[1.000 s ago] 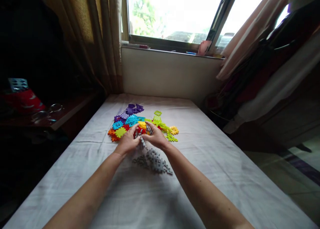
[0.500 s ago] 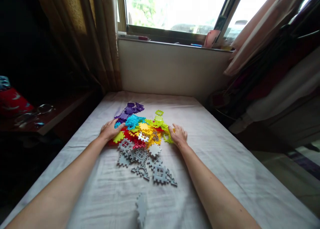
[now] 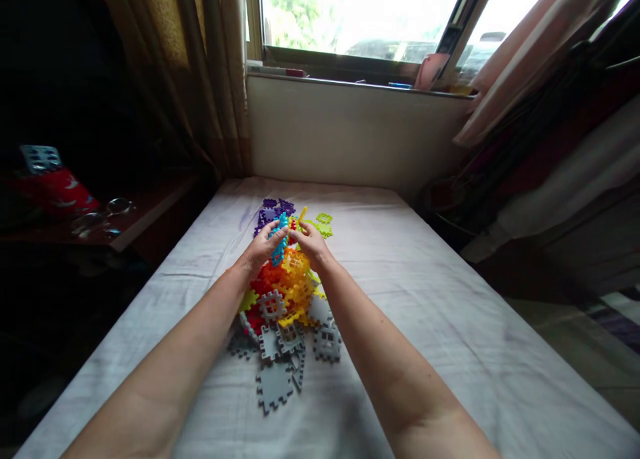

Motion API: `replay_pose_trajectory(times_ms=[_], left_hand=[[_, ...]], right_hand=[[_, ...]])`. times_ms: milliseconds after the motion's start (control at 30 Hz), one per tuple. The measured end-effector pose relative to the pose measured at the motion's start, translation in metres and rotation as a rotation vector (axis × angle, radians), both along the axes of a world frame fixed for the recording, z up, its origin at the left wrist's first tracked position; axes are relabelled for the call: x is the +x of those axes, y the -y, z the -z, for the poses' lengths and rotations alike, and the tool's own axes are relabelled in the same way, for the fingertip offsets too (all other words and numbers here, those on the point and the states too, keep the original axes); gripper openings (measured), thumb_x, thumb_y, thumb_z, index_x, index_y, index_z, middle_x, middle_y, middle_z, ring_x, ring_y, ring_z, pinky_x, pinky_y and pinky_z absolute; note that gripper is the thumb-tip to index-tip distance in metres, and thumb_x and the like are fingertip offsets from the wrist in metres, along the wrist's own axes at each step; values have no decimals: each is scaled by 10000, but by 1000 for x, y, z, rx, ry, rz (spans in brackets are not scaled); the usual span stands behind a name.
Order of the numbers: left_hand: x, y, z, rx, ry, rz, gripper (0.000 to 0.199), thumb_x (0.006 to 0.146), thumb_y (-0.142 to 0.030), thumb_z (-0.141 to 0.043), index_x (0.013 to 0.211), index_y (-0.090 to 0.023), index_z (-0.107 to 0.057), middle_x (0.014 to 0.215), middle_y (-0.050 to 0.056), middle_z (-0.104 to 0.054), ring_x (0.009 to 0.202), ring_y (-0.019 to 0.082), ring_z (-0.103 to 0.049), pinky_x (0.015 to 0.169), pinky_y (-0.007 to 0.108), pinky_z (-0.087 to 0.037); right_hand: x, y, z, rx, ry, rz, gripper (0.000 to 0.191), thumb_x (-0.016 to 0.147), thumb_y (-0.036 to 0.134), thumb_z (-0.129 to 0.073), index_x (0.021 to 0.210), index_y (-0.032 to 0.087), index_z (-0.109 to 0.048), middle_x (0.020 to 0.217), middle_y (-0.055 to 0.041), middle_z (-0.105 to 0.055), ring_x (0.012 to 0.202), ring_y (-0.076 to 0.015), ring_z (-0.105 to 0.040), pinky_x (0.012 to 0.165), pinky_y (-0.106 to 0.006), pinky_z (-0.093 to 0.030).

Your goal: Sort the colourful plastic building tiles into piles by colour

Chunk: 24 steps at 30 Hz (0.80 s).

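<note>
A heap of toothed plastic pieces lies on the pale sheet. My left hand (image 3: 263,245) is closed on blue pieces (image 3: 280,242) above the heap. Close beside it, my right hand (image 3: 313,242) has its fingers around yellow and red pieces, a yellow one (image 3: 303,214) sticking up. Purple pieces (image 3: 270,213) lie behind the hands and lime green ones (image 3: 324,218) to the right. Orange and yellow pieces (image 3: 297,289) are piled in front, with grey pieces (image 3: 274,382) nearest me.
The sheet (image 3: 410,325) covers the bed-like surface. At the left, a dark side table (image 3: 135,229) holds eyeglasses (image 3: 119,207) and a red patterned item (image 3: 65,189). A curtain (image 3: 220,79) and hanging clothes (image 3: 560,152) flank the window.
Both hands have moved inward from the sides of the heap and now hold pieces. The pile is narrower and taller, its grey pieces rearranged. The camera view has shifted slightly.
</note>
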<state>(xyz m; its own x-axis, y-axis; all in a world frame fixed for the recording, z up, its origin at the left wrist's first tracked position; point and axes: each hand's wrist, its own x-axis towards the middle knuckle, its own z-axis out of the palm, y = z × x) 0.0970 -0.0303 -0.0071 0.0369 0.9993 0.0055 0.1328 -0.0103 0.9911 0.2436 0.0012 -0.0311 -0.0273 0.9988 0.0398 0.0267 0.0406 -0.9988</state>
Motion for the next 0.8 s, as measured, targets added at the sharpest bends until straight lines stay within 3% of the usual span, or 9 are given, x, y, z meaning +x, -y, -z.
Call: replay_pose_trajectory(times_ms=[100,200,267,367,500,567,633,800], left_hand=[[-19,34,-11,-45,161,127,857,716,-673,-753,1408,-225,-517,1329,134,-647,1157,276,-653,912,369,-557],[-43,73,-11,-16,24,221,884,712,-672,-753,1429,-214,-512,1404,159,-604,1311,311,-560,1049,424,-491],[-60,98,-6,8,-163,269,905,707,-702,-730,1448,-231,-512,1441,161,-579,1359,336,-518,1100,468,-450],[-83,135,9,151,-582,310,902,721,-691,-713,1501,-311,-467,1583,106,-443,1467,341,-387,1205,498,-311],[-92,174,43,272,-951,329,1153,608,-689,-797,1588,-347,-294,1688,117,-212,1532,416,-207,1194,606,-274],[-86,183,59,306,-1034,282,1197,590,-659,-825,1598,-381,-241,1702,115,-153,1540,440,-145,1190,672,-207],[-75,183,69,352,-1051,240,1195,601,-623,-835,1600,-389,-224,1704,110,-142,1544,438,-126,1197,667,-196],[-48,153,68,418,-981,200,1023,699,-460,-802,1582,-323,-303,1683,120,-214,1536,379,-213,1204,576,-287]], right_hand=[[16,27,-17,-40,-6,-97,396,793,346,-734,1153,186,-704,1000,-45,-762,918,-180,-703,918,-347,-551],[42,59,-22,-10,88,-192,342,813,392,-727,1092,195,-736,1068,-54,-769,1002,-190,-696,984,-373,-529],[62,82,-20,9,192,-202,398,842,442,-690,1152,196,-726,1195,-88,-740,1109,-220,-677,1023,-409,-512],[93,118,-11,105,459,-198,586,814,506,-713,1331,237,-647,1414,-121,-615,1326,-287,-558,1117,-497,-437],[111,168,7,202,845,-340,1056,579,562,-889,1516,324,-464,1600,-144,-397,1486,-402,-336,1186,-618,-307],[104,185,17,221,949,-376,1167,520,533,-923,1548,320,-413,1610,-167,-370,1485,-429,-323,1182,-630,-307],[89,192,25,252,973,-326,1145,561,454,-907,1564,290,-381,1584,-176,-405,1459,-415,-373,1169,-602,-348],[50,164,32,309,820,-124,898,692,216,-743,1529,224,-416,1420,-153,-569,1319,-308,-541,1111,-481,-451]])
